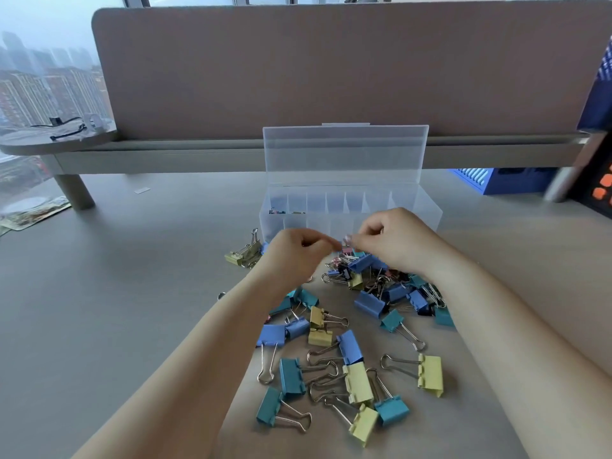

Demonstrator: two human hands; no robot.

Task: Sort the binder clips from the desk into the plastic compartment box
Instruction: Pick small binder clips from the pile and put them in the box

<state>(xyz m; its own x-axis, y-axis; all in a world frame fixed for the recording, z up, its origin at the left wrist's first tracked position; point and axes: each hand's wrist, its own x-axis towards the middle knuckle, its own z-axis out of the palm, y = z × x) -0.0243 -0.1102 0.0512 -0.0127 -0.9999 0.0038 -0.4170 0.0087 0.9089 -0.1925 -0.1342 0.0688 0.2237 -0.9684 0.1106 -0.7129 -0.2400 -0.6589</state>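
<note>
Sorting barely begun: few small clips [281, 212] in far-left compartment of open clear compartment box [417, 207]. Most binder clips [351, 347] lie scattered on bench [132, 293]. Left hand [294, 250] and right hand [394, 240] meet at box front, fingers curled above small pink clip [347, 250]; cannot tell whether either holds anything.

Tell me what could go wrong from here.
1. The small clip pinched between left hand and right hand may slip into the tangled pile below.
2. The right forearm could sweep loose clips across the desk.
3. A knock could shut the upright lid.
</note>
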